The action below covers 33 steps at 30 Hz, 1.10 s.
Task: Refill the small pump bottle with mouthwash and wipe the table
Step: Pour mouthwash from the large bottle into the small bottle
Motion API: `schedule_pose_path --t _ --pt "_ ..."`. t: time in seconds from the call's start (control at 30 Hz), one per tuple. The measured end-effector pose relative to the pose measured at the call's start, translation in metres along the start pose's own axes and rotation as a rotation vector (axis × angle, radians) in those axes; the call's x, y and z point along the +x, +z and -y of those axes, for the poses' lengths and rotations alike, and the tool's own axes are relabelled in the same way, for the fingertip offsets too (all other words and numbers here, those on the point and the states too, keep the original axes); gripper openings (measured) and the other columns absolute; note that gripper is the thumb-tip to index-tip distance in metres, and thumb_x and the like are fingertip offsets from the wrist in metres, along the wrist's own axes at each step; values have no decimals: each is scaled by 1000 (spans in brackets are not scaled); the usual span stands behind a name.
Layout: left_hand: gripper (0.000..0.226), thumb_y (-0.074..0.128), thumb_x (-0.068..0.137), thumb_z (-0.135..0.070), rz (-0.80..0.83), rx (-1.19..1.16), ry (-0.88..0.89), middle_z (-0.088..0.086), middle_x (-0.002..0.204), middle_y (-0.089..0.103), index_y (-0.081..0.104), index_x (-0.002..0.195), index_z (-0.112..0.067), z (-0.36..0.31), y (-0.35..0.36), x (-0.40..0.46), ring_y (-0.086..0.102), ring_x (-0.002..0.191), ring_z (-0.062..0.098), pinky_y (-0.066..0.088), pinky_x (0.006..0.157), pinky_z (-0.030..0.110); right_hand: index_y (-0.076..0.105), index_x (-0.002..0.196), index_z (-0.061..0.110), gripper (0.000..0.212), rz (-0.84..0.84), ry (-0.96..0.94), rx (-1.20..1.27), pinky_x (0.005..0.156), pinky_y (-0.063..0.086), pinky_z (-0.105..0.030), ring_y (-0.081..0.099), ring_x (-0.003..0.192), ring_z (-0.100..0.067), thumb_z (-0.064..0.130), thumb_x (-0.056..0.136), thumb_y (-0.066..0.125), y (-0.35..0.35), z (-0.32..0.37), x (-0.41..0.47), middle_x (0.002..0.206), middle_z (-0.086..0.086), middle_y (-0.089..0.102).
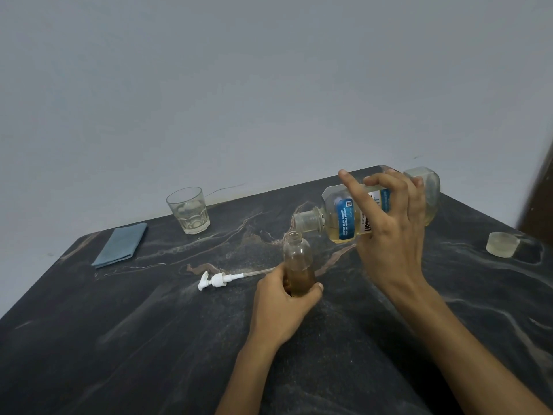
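Cloth, blue, folded, lies far left of the pump bottle on the dark marbled table. Glass stands behind and left of the bottle, near the wall, a little pale liquid in it. Pump head, white, lies on its side just left of the bottle, tube end hidden behind the left hand. Left hand: fingers and thumb curled round the bottle's lower half; bottle upright, open, lower part amber. Mouthwash bottle tipped nearly level, uncapped mouth just above the bottle's neck; stream not discernible. Right hand grips its body, index finger raised straight. Cap sits far right of the bottle
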<state>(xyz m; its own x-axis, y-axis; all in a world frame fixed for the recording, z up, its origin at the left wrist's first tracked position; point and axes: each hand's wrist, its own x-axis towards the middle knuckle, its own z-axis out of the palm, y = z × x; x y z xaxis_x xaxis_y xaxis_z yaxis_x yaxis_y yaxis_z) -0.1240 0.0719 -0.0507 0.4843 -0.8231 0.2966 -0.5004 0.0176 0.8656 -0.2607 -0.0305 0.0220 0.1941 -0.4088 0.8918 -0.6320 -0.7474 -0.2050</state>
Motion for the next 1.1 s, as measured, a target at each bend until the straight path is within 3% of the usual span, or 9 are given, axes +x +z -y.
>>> schedule_pose_path --t 0.4,1.1 --pt "20 78 70 -37 -4 -6 -2 -26 85 69 64 83 -33 1 1 0 66 81 -4 52 69 15 47 135 21 99 4 -3 -5 115 -5 -27 31 123 -27 -20 50 77 1 0 0 121 -6 33" --pt "20 78 71 -35 0 0 -25 -22 81 70 63 84 -35 -1 1 0 65 82 -6 50 68 13 45 136 22 100 1 -5 -8 115 -3 -30 30 123 -27 -20 51 77 0 -1 0 121 -5 33"
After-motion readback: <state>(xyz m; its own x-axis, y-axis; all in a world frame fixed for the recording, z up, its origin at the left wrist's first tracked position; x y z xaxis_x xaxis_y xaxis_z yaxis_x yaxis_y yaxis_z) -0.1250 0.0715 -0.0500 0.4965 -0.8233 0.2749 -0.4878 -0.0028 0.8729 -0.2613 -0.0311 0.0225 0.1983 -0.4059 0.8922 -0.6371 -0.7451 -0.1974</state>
